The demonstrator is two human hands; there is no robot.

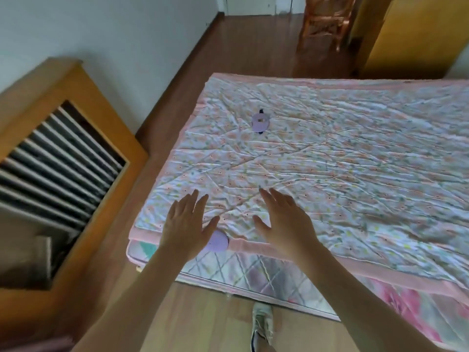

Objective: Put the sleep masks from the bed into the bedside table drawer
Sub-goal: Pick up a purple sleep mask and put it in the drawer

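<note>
Two lilac sleep masks lie on the bed (355,153), which has a floral quilt with a pink border. One sleep mask (260,122), with a dark strap, rests flat farther up the quilt near the bed's left side. The near sleep mask (219,242) sits at the bed's near edge, partly hidden under my left hand (186,224). That hand hovers open, fingers spread, just above it. My right hand (286,219) is open too, palm down over the quilt to the right of the near mask. No bedside table drawer is visible.
A wooden radiator cover (63,158) with dark slats stands along the left wall. Wood floor (182,82) runs between it and the bed. A rattan chair (324,21) and a yellow door (411,34) are at the far end. My shoe (262,323) is near the mattress edge.
</note>
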